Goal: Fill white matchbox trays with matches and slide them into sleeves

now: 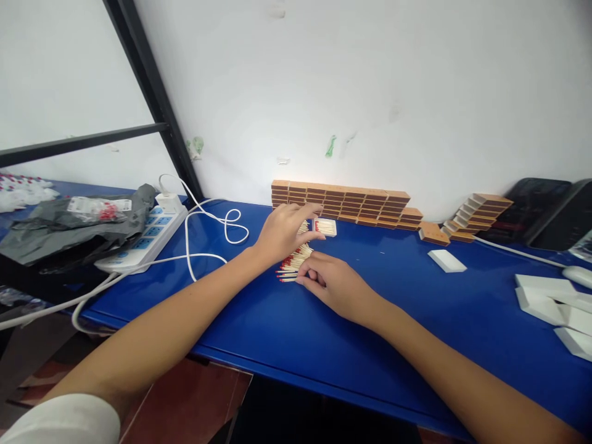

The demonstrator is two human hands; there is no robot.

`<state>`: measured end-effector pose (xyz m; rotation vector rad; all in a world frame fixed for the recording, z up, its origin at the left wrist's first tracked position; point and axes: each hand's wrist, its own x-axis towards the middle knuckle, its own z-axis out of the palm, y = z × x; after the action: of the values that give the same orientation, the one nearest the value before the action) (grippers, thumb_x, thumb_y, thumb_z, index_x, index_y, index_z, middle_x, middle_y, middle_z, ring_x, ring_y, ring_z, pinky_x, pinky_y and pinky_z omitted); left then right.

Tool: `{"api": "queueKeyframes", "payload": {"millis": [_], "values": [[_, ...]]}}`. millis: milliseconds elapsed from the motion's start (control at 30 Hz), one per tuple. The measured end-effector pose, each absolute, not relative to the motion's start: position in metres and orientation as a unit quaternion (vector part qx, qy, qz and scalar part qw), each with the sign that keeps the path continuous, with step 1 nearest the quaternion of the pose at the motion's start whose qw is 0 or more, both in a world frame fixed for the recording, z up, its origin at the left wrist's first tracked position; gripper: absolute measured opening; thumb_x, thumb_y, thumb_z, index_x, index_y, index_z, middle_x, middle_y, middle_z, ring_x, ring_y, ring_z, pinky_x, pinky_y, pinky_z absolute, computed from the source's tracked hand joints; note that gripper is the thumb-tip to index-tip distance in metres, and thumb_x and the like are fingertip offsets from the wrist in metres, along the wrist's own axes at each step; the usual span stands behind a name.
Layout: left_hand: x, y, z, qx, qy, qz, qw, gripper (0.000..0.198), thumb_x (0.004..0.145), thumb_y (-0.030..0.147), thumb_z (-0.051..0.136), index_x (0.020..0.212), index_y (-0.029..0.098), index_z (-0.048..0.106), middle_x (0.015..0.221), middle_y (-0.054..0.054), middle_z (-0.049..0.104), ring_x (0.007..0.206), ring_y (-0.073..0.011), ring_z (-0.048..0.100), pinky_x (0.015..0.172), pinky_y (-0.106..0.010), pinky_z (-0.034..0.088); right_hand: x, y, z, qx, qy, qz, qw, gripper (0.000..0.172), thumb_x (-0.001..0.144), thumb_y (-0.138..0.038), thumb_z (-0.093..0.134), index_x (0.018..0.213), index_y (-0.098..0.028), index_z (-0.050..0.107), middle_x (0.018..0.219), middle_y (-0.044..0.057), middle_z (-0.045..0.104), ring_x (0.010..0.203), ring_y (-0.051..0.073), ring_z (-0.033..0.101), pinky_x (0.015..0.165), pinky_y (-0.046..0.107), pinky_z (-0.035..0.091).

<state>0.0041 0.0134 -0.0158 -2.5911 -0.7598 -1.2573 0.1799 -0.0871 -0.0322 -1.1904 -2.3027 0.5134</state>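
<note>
A loose pile of red-tipped matches (290,264) lies on the blue table between my two hands. My left hand (287,229) reaches over the far end of the pile, thumb and fingers apart. Just past its thumb sits a white matchbox tray (328,229) with matches in it. My right hand (340,285) is at the pile's near right side, thumb and curled fingers pinched at the pale ends of several matches. How many it grips is hidden by the fingers.
Stacked matchboxes (351,200) line the wall, with a stepped stack (481,213) farther right. White trays (541,287) lie at right, one (446,261) nearer the middle. At left are a power strip (155,231), white cables (187,246) and a grey plastic bag (41,231).
</note>
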Motion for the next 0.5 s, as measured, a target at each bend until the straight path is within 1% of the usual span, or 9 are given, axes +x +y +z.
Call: {"api": "queueKeyframes", "payload": {"millis": [167, 267, 367, 500], "values": [[0.003, 0.013, -0.015, -0.869, -0.249, -0.42, 0.078, 0.052, 0.092, 0.042, 0.083, 0.132, 0.02, 0.059, 0.114, -0.006, 0.08, 0.108, -0.0254, 0.074, 0.092, -0.039, 0.053, 0.184, -0.088, -0.028, -0.42, -0.859, 0.17, 0.238, 0.013, 0.101, -0.017, 0.061, 0.088, -0.021, 0.062, 0.089, 0.001, 0.06, 0.07, 0.014, 0.052, 0.066, 0.028, 0.039], [0.002, 0.013, -0.014, -0.867, -0.253, -0.421, 0.082, 0.051, 0.092, 0.041, 0.083, 0.132, 0.02, 0.059, 0.114, -0.006, 0.08, 0.108, -0.0256, 0.075, 0.092, -0.04, 0.054, 0.196, -0.084, -0.022, -0.408, -0.858, 0.159, 0.267, 0.009, 0.102, -0.019, 0.06, 0.094, -0.021, 0.063, 0.091, 0.002, 0.061, 0.072, 0.015, 0.054, 0.067, 0.028, 0.041], [0.001, 0.014, -0.014, -0.868, -0.254, -0.418, 0.089, 0.054, 0.09, 0.041, 0.085, 0.133, 0.021, 0.059, 0.113, -0.006, 0.08, 0.105, -0.0255, 0.075, 0.091, -0.04, 0.055, 0.21, -0.079, -0.017, -0.428, -0.84, 0.141, 0.303, 0.008, 0.103, -0.023, 0.06, 0.097, -0.022, 0.065, 0.091, 0.002, 0.061, 0.073, 0.015, 0.055, 0.067, 0.029, 0.043], [0.0, 0.016, -0.015, -0.868, -0.257, -0.414, 0.093, 0.057, 0.088, 0.043, 0.087, 0.133, 0.021, 0.059, 0.112, -0.005, 0.08, 0.104, -0.0258, 0.076, 0.09, -0.039, 0.056, 0.22, -0.074, -0.016, -0.436, -0.843, 0.111, 0.296, 0.008, 0.103, -0.022, 0.059, 0.098, -0.022, 0.065, 0.092, 0.002, 0.061, 0.071, 0.015, 0.055, 0.066, 0.029, 0.042]]}}
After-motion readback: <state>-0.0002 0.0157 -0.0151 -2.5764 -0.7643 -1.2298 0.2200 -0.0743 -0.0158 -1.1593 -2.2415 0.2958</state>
